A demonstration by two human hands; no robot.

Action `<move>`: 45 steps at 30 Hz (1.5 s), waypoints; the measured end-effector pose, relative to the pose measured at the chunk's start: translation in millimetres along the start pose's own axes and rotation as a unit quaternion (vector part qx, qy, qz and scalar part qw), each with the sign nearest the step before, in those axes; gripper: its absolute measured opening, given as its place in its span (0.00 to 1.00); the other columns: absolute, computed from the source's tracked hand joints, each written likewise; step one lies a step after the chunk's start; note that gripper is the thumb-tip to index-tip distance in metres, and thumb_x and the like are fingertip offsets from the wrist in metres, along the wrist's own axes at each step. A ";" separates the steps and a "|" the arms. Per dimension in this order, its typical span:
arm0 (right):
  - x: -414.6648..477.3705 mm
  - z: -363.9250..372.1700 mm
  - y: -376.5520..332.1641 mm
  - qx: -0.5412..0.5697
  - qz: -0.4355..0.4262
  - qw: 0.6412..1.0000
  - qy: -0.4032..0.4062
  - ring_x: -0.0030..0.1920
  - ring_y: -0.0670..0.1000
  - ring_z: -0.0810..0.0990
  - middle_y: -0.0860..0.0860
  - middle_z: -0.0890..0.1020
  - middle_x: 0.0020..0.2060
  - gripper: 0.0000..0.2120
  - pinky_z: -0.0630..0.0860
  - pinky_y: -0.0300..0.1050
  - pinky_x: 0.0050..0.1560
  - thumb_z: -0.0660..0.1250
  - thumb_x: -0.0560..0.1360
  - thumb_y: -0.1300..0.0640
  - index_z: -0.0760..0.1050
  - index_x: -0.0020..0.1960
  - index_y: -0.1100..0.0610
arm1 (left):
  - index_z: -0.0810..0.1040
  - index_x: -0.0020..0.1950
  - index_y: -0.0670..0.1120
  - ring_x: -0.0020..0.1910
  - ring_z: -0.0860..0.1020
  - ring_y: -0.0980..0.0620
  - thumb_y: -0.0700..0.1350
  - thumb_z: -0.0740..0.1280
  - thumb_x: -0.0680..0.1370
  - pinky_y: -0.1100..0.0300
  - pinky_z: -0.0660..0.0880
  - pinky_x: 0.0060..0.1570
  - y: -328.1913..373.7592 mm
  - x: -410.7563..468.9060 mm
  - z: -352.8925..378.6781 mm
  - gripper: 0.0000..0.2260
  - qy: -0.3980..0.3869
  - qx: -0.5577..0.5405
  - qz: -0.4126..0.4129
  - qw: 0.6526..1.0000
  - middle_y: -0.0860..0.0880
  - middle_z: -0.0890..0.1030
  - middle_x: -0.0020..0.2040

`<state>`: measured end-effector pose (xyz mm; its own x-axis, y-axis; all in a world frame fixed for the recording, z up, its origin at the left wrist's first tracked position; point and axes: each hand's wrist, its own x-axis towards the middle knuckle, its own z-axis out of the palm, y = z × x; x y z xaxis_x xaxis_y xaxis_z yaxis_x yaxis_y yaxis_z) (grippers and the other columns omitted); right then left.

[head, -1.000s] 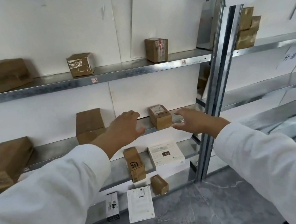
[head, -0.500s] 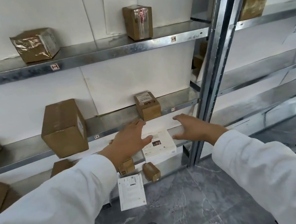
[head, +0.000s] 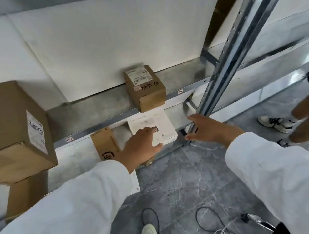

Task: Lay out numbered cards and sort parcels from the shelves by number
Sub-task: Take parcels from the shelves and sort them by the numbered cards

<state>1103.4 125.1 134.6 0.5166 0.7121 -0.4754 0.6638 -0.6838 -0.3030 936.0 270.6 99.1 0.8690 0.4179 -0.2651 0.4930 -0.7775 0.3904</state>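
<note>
The left hand [head: 140,148] lays loosely straight fingers on top of the white parcel [head: 163,129], which lies on the lower shelf [head: 120,131] just right of a brown carton [head: 104,145]. The right hand [head: 210,130] is spread wide just right of the parcel, holding nothing.

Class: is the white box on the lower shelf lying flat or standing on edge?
Lying flat: the white box shows its broad printed face upward, left hand over it.
</note>
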 end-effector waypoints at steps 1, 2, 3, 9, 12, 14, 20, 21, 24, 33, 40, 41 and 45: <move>12.5 2.5 1.9 0.003 0.010 1.000 0.000 0.73 0.54 0.63 0.51 0.61 0.75 0.38 0.62 0.49 0.71 0.69 0.74 0.44 0.56 0.77 0.55 | 0.64 0.73 0.48 0.64 0.73 0.48 0.57 0.64 0.78 0.50 0.75 0.58 -6.8 10.3 3.6 0.27 -0.003 0.005 0.002 1.000 0.49 0.71 0.70; 26.1 6.1 3.9 0.008 0.019 1.000 -0.001 0.73 0.54 0.64 0.52 0.62 0.75 0.38 0.63 0.49 0.71 0.69 0.74 0.45 0.56 0.76 0.55 | 0.64 0.73 0.48 0.65 0.73 0.48 0.58 0.64 0.78 0.50 0.75 0.58 -13.7 22.0 9.1 0.27 -0.006 0.009 0.003 1.000 0.49 0.71 0.70; 39.3 10.8 6.7 0.013 0.025 1.000 0.000 0.72 0.54 0.65 0.52 0.63 0.74 0.38 0.64 0.50 0.71 0.70 0.73 0.45 0.57 0.76 0.56 | 0.64 0.73 0.48 0.65 0.72 0.48 0.58 0.64 0.78 0.50 0.75 0.59 -20.6 33.0 16.0 0.27 -0.010 0.013 0.004 1.000 0.48 0.71 0.69; 112.8 54.5 28.4 0.013 0.026 0.999 -0.014 0.69 0.55 0.69 0.53 0.66 0.72 0.37 0.67 0.52 0.69 0.71 0.73 0.47 0.59 0.75 0.56 | 0.64 0.71 0.43 0.62 0.74 0.46 0.56 0.64 0.77 0.50 0.76 0.56 -58.2 95.7 74.5 0.27 -0.035 0.075 0.008 0.997 0.45 0.72 0.67; 154.6 80.7 44.1 0.004 0.022 0.999 -0.023 0.68 0.55 0.70 0.53 0.68 0.71 0.36 0.69 0.51 0.67 0.71 0.73 0.46 0.60 0.74 0.56 | 0.64 0.72 0.44 0.64 0.72 0.47 0.57 0.63 0.78 0.50 0.75 0.58 -78.4 130.2 104.7 0.27 -0.029 0.079 -0.030 0.996 0.47 0.71 0.68; 181.2 94.4 54.2 -0.007 0.021 0.999 -0.032 0.67 0.56 0.70 0.54 0.68 0.71 0.35 0.69 0.51 0.66 0.70 0.74 0.46 0.60 0.74 0.57 | 0.65 0.71 0.45 0.64 0.72 0.48 0.57 0.63 0.78 0.51 0.75 0.58 -91.6 148.4 121.1 0.26 -0.020 0.059 -0.063 0.996 0.47 0.72 0.67; 273.8 138.6 80.1 0.021 0.030 0.998 -0.049 0.65 0.56 0.73 0.54 0.66 0.73 0.35 0.71 0.51 0.64 0.67 0.76 0.45 0.57 0.76 0.57 | 0.66 0.69 0.41 0.63 0.71 0.45 0.52 0.63 0.79 0.48 0.74 0.60 -149.3 194.7 179.4 0.24 -0.002 0.044 -0.136 0.990 0.43 0.72 0.65; 286.6 146.1 84.0 0.024 0.028 0.998 -0.052 0.66 0.56 0.73 0.54 0.66 0.73 0.35 0.71 0.51 0.65 0.67 0.76 0.45 0.57 0.76 0.57 | 0.66 0.69 0.40 0.63 0.71 0.44 0.52 0.63 0.79 0.48 0.74 0.60 -158.7 200.3 189.5 0.23 -0.013 0.053 -0.138 0.989 0.42 0.72 0.65; 324.1 166.1 95.2 0.015 0.023 0.999 -0.047 0.69 0.56 0.69 0.54 0.65 0.73 0.32 0.66 0.47 0.67 0.65 0.78 0.48 0.58 0.76 0.57 | 0.65 0.68 0.39 0.62 0.71 0.44 0.52 0.62 0.79 0.47 0.73 0.59 -179.2 216.1 217.7 0.23 -0.029 0.034 -0.173 0.984 0.42 0.71 0.63; 378.0 205.1 114.9 0.116 0.072 0.990 -0.042 0.70 0.58 0.67 0.57 0.58 0.75 0.38 0.65 0.50 0.67 0.62 0.78 0.44 0.48 0.77 0.62 | 0.53 0.75 0.35 0.68 0.70 0.42 0.51 0.57 0.83 0.54 0.69 0.58 -181.8 252.1 253.6 0.28 -0.016 -0.162 -0.345 0.924 0.39 0.68 0.71; 382.3 226.3 135.2 0.305 0.097 0.946 -0.055 0.58 0.54 0.75 0.53 0.76 0.64 0.30 0.73 0.48 0.59 0.64 0.76 0.40 0.65 0.71 0.56 | 0.68 0.67 0.44 0.54 0.79 0.46 0.54 0.60 0.80 0.49 0.77 0.56 -186.3 253.1 274.5 0.20 0.097 -0.377 -0.380 0.839 0.46 0.78 0.62; 382.0 228.2 137.2 0.337 0.095 0.935 -0.052 0.56 0.53 0.76 0.52 0.77 0.62 0.27 0.74 0.49 0.58 0.65 0.76 0.42 0.68 0.70 0.55 | 0.71 0.66 0.46 0.54 0.79 0.46 0.55 0.60 0.80 0.49 0.77 0.57 -186.4 251.8 277.9 0.19 0.110 -0.411 -0.379 0.822 0.47 0.79 0.60; 376.3 235.4 139.1 0.403 0.100 0.909 -0.042 0.58 0.53 0.77 0.50 0.79 0.59 0.26 0.73 0.48 0.56 0.66 0.75 0.41 0.69 0.69 0.51 | 0.76 0.63 0.51 0.56 0.79 0.48 0.52 0.63 0.80 0.54 0.74 0.57 -178.0 244.9 285.4 0.14 0.131 -0.537 -0.386 0.739 0.50 0.82 0.57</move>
<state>1262.8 260.6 -280.9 0.5179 0.5685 -0.6391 -0.0688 -0.7171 -0.6936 1048.8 377.2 -287.0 0.2199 0.7276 -0.6498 0.4738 0.5026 0.7231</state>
